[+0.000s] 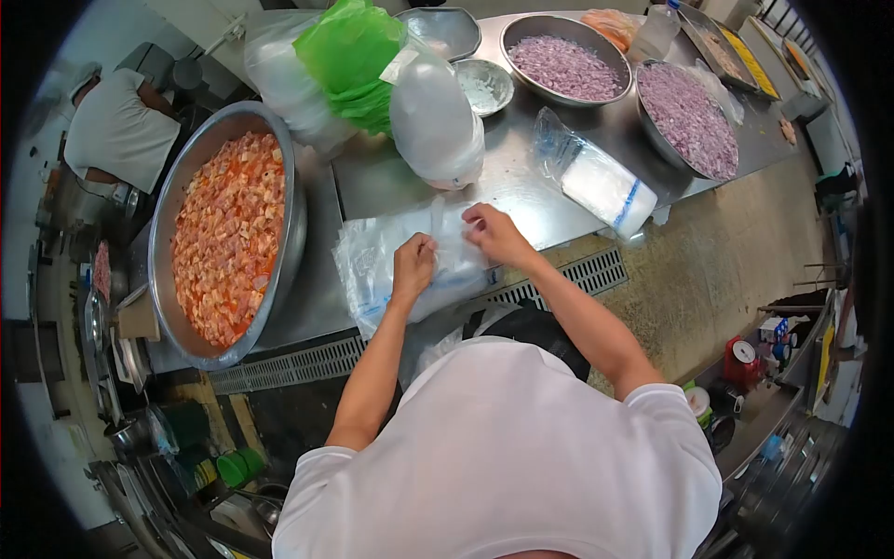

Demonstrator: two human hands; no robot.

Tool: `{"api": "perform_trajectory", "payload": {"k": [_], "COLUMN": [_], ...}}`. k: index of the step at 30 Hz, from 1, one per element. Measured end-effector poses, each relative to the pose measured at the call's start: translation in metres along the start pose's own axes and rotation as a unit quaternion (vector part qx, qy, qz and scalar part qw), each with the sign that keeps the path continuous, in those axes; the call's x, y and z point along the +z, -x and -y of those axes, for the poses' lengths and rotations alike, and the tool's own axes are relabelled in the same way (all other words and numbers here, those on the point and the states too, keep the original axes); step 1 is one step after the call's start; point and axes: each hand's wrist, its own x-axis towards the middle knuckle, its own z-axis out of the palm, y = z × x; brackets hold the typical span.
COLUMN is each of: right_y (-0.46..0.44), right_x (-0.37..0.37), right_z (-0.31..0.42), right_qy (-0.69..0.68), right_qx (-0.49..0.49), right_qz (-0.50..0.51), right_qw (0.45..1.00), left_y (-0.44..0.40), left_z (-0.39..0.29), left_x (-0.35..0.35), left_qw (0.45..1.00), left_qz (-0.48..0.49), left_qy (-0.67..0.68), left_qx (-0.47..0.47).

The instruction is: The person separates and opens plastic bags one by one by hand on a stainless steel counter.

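Clear plastic bags (368, 261) with blue print lie in a loose stack at the near edge of the steel table. Above the stack, my left hand (414, 265) has its fingers closed on the thin plastic of a bag. Just to its right, my right hand (494, 233) pinches the same plastic, its fingers curled. A short span of film lies between the two hands. Left of the stack stands a large metal basin (296, 214) full of diced, orange-red meat (228, 242). A packet of folded bags (607, 189) rests to the right.
Two bowls of chopped purple onion (570, 70) (687, 121), a small bowl of white stuff (484, 86), a green bag (349, 61) and a filled clear bag (433, 121) stand farther back. A person (121, 130) bends over at the far left.
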Motion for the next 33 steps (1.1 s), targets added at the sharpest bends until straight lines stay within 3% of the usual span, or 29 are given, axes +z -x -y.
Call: {"api": "perform_trajectory", "payload": {"k": [1,4,6,8,9,10,11,12,13,14,15,16,17,18,19,20,21,22,23,24,25,26,27,29,32,33], "right_y": [0.003,-0.006,-0.001,0.004,-0.001,-0.008,-0.009,-0.019,-0.028,-0.037,-0.046,-0.057,-0.064,-0.061,-0.055,-0.051,-0.051,-0.062,-0.08,-0.102,-0.116,-0.126,-0.136,-0.135,-0.119,-0.112], "right_x": [0.007,0.007,0.016,0.014,0.006,-0.001,-0.008,-0.013,-0.016,-0.035,-0.048,-0.061,-0.073,-0.09,-0.106,-0.118,-0.128,-0.131,-0.129,-0.127,-0.123,-0.121,-0.118,-0.1,-0.069,-0.063], "right_z": [0.005,0.003,0.015,0.04,0.052,0.058,0.064,0.05,0.038,0.036,0.063,0.071,0.105,0.148,0.189,0.218,0.238,0.255,0.266,0.266,0.253,0.232,0.209,0.132,0.063,0.046], "right_qy": [0.017,0.021,0.063,-0.047,0.034,0.07,0.027,0.004,-0.072,0.031,-0.016,-0.075,-0.208,-0.3,-0.387,-0.271,-0.151,-0.01,0.129,0.194,0.257,0.303,0.352,0.307,0.222,0.196], "right_qx": [-0.038,-0.031,-0.032,-0.067,-0.058,-0.06,-0.025,-0.066,-0.031,-0.026,-0.03,-0.071,-0.08,-0.115,-0.142,-0.21,-0.264,-0.303,-0.335,-0.367,-0.393,-0.339,-0.292,-0.331,-0.352,-0.352], "right_qz": [-0.006,0.236,0.188,0.136,0.128,0.104,0.037,-0.037,-0.136,-0.186,-0.236,-0.245,-0.232,-0.127,-0.021,0.081,0.183,0.183,0.183,0.143,0.108,0.133,0.152,0.067,-0.069,-0.112], "right_qw": [0.999,0.971,0.98,0.987,0.989,0.99,0.999,0.997,0.988,0.982,0.971,0.964,0.947,0.938,0.911,0.936,0.935,0.935,0.915,0.898,0.876,0.881,0.876,0.89,0.906,0.908], "left_y": [0.003,0.011,0.012,0.015,0.013,0.008,0.004,-0.001,-0.002,0.009,0.008,-0.002,-0.01,-0.013,-0.018,-0.034,-0.051,-0.067,-0.083,-0.102,-0.125,-0.141,-0.148,-0.175,-0.153,-0.143], "left_z": [-0.011,-0.042,-0.05,-0.074,-0.07,-0.083,-0.083,-0.082,-0.092,-0.108,-0.12,-0.126,-0.131,-0.135,-0.151,-0.181,-0.21,-0.24,-0.248,-0.252,-0.249,-0.245,-0.214,-0.127,-0.076,-0.065], "left_x": [-0.004,-0.018,-0.02,-0.034,-0.032,-0.035,-0.043,-0.052,-0.06,-0.072,-0.081,-0.087,-0.089,-0.09,-0.098,-0.109,-0.121,-0.132,-0.146,-0.144,-0.148,-0.151,-0.141,-0.109,-0.049,-0.042], "left_qw": [1.0,1.0,0.999,0.982,0.962,0.921,0.856,0.773,0.772,0.767,0.76,0.808,0.849,0.881,0.977,0.965,0.92,0.849,0.786,0.81,0.83,0.892,0.931,0.976,0.938,0.939], "left_qz": [0.008,-0.005,-0.002,0.08,0.026,-0.029,-0.031,-0.024,0.058,0.138,0.217,0.245,0.268,0.289,0.144,0.067,-0.066,-0.216,-0.222,-0.219,-0.139,-0.015,0.018,0.082,-0.083,-0.102], "left_qy": [0.018,-0.02,0.03,0.105,0.244,0.359,0.494,0.617,0.623,0.621,0.611,0.535,0.455,0.373,0.105,0.023,-0.099,-0.196,-0.347,-0.33,-0.36,-0.295,-0.21,-0.039,-0.026,-0.034], "left_qx": [0.004,0.019,-0.045,-0.135,-0.121,-0.146,-0.147,-0.146,-0.112,-0.083,-0.055,-0.037,-0.024,-0.018,0.117,0.252,0.373,0.441,0.46,0.433,0.403,0.342,0.298,0.2,0.335,0.328]}}
